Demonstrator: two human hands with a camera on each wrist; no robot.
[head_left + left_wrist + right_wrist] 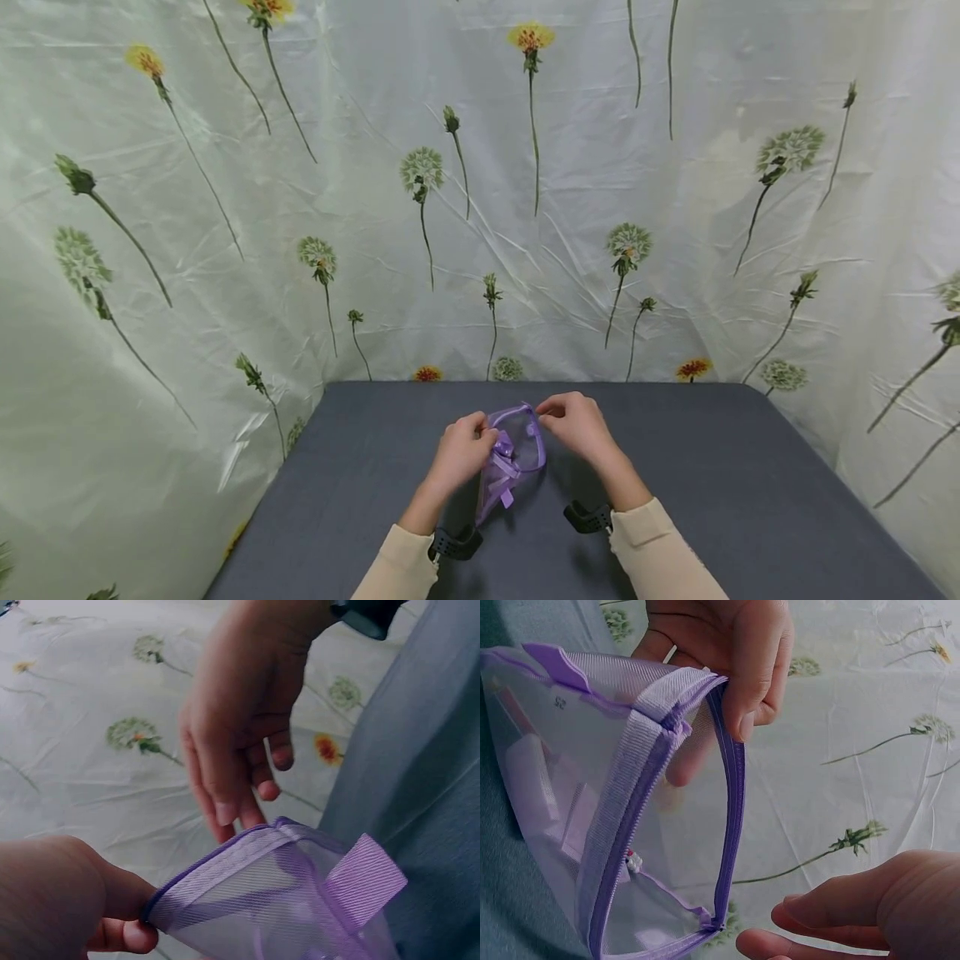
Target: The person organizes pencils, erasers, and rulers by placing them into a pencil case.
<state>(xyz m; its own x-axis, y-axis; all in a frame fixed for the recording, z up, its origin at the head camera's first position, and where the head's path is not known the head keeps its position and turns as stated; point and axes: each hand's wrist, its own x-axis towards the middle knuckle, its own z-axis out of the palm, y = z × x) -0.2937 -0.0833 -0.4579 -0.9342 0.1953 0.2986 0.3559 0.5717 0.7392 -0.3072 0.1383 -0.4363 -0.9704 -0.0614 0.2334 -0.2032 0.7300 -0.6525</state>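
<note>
A purple mesh zipper pouch [532, 452] is held up over the table, its mouth spread wide. My left hand [459, 454] pinches the pouch's rim between thumb and fingers, with some fingers behind the mesh. In the right wrist view, the dark purple zipper [735, 787] is unzipped, and a small white and red charm [634, 861] hangs by the mouth. Pale and pinkish pieces [536, 780] show through the mesh, too blurred to name. My right hand [581, 429] is beside the zipper's far corner, fingers loosely bent and apart from the pouch, holding nothing.
The dark grey table [697, 483] spreads out beneath both hands. Behind it and at its sides hangs a pale curtain [360, 192] printed with dandelions. Black bands [457, 543] sit on both wrists by the cream sleeves [660, 550].
</note>
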